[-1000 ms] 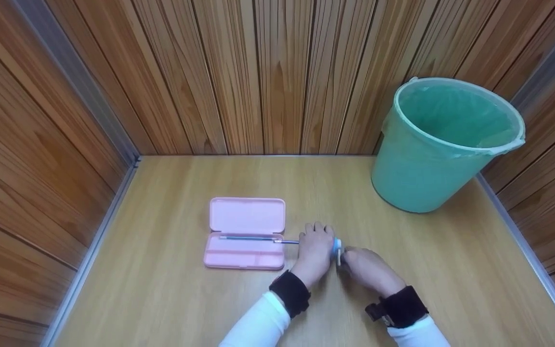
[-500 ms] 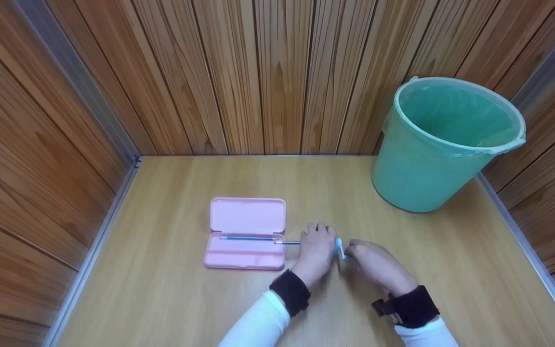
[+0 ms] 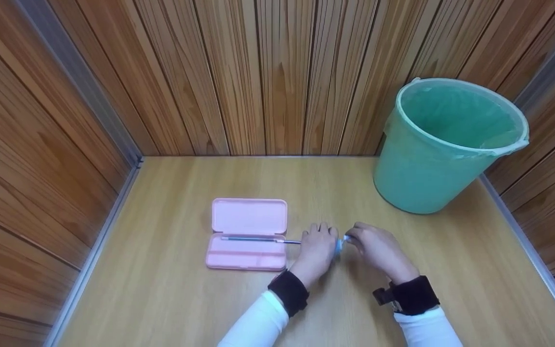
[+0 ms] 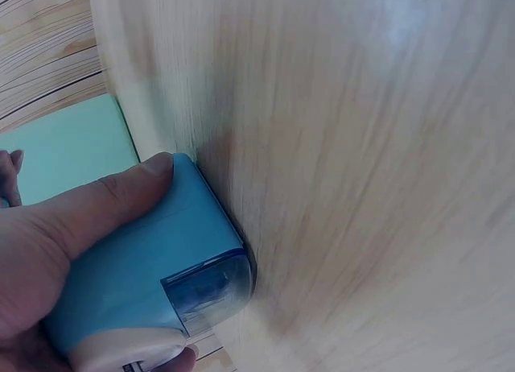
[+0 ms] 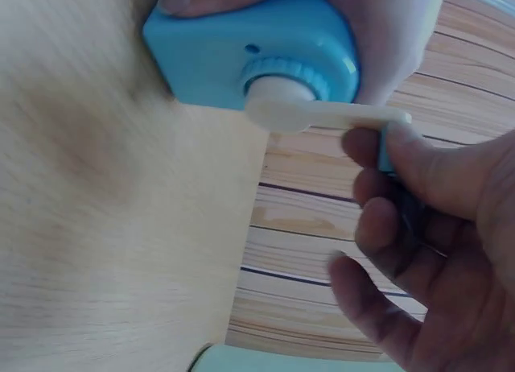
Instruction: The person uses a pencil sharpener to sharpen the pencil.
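Observation:
A blue crank pencil sharpener (image 4: 153,251) with a clear shavings window stands on the table under my left hand (image 3: 317,248), which grips its body. In the right wrist view its white crank arm (image 5: 346,114) points away from the table, and my right hand (image 3: 376,250) pinches the blue knob (image 5: 386,150) at its end between thumb and forefinger. From the sharpener's left side a pencil (image 3: 293,242) sticks out toward the pink pencil case (image 3: 248,216). That case lies open, with another pencil (image 3: 248,238) in its upper compartment.
A green bin (image 3: 419,178) with a plastic liner stands at the back right of the wooden table (image 3: 176,308). Wood-panelled walls (image 3: 282,77) close off the back and both sides.
My right hand has carried the crank knob round, from low beside the sharpener up to its upper side. The left hand keeps its grip in nearly the same place.

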Demonstrator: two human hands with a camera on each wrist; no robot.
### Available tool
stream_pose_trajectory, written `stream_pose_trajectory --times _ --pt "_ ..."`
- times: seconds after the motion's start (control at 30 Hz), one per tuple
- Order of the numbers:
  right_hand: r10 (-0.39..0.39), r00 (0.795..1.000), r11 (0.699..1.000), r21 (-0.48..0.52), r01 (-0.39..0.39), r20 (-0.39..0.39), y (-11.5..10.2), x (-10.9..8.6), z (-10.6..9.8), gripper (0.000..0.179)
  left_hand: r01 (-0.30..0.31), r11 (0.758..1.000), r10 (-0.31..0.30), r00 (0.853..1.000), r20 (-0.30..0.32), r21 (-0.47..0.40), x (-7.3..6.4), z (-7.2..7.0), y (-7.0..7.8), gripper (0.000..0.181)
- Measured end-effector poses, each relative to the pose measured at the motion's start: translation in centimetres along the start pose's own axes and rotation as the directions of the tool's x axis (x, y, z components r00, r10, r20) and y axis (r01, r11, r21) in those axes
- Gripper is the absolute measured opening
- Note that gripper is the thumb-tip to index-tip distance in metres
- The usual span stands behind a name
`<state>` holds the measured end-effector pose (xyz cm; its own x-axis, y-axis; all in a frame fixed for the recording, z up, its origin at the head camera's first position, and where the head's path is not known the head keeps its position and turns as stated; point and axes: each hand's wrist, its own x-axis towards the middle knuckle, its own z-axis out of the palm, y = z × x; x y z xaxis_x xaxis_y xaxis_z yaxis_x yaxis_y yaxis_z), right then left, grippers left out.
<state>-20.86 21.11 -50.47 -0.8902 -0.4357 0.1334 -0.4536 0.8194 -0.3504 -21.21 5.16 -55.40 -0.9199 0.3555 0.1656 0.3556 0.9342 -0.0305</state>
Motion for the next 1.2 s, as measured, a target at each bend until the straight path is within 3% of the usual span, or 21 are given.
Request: stream_pose_trajectory --times 0.2,0.33,0.47,0.57,0.77,1.0,1.2 --pt "0.03 0.992 0.999 0.034 -0.026 -0.123 0.9 1.2 1.0 0.01 -0.013 1.0 0.013 1.0 0.028 0.003 0.0 -0.3 -0.2 0.03" --pt "0.095 0.985 0.994 0.072 -0.086 -0.14 1.8 2.0 2.1 0.013 -0.013 1.0 0.014 1.0 0.027 -0.007 0.0 -0.3 -0.2 0.03" --pt "0.18 0.979 0.979 0.111 -0.17 -0.093 2.7 2.5 3.5 0.015 -0.017 1.0 0.017 1.0 0.012 -0.01 0.1 -0.2 -0.2 0.03" --pt "0.239 0.971 0.962 0.138 -0.235 -0.014 3.2 2.6 4.2 0.016 -0.023 1.0 0.023 1.0 -0.003 -0.003 0.1 0.0 -0.1 0.03" --pt "0.332 0.93 0.925 0.138 -0.354 0.155 3.4 2.9 4.8 0.018 -0.023 1.0 0.022 1.0 -0.009 -0.02 0.2 0.1 0.0 0.031" --pt "0.338 0.913 0.927 0.084 -0.364 0.23 3.1 3.0 4.6 0.019 -0.014 0.999 0.015 0.999 0.036 -0.03 0.2 0.0 0.1 0.029" --pt "0.302 0.93 0.947 0.05 -0.319 0.212 2.9 2.7 4.8 0.015 -0.014 1.0 0.014 0.999 -0.041 -0.015 0.0 0.2 0.1 0.022"
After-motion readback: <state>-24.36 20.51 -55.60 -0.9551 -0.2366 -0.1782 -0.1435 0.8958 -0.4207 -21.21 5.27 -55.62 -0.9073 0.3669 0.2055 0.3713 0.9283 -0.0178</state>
